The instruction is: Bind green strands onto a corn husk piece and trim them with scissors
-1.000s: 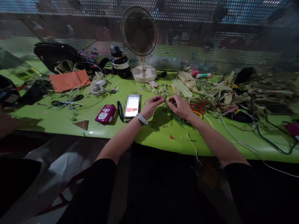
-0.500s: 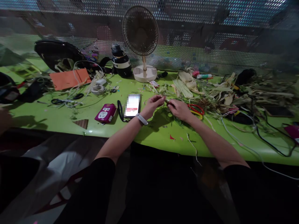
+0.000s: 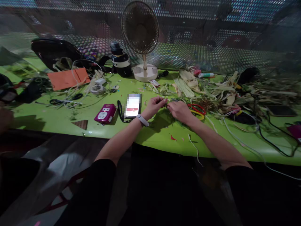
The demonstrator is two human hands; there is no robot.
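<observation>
Near the middle of the green table (image 3: 150, 138), my left hand (image 3: 154, 106) has its thumb and fingers pinched together on something too small to make out. My right hand (image 3: 178, 110) is close to its right, fingers curled and pressed together, what they hold hidden. Bits of dry plant stalk show around the fingertips. A lit phone (image 3: 133, 106) lies left of my left wrist, which wears a pale band (image 3: 142, 120). Red and yellow rings (image 3: 198, 110) lie just right of my right hand.
Dry leaves and husks (image 3: 218, 91) cover the right side. A fan (image 3: 145, 72) and a black bottle (image 3: 121, 62) stand behind. Left are a purple socket box (image 3: 105, 114), tangled cables (image 3: 62, 102) and orange paper (image 3: 68, 79). A person's hand (image 3: 5, 117) shows at the far left.
My right hand has shifted slightly left, closer to my left hand, and its fingers have curled further. The view has moved a little. The person's hand at the left edge has shifted slightly.
</observation>
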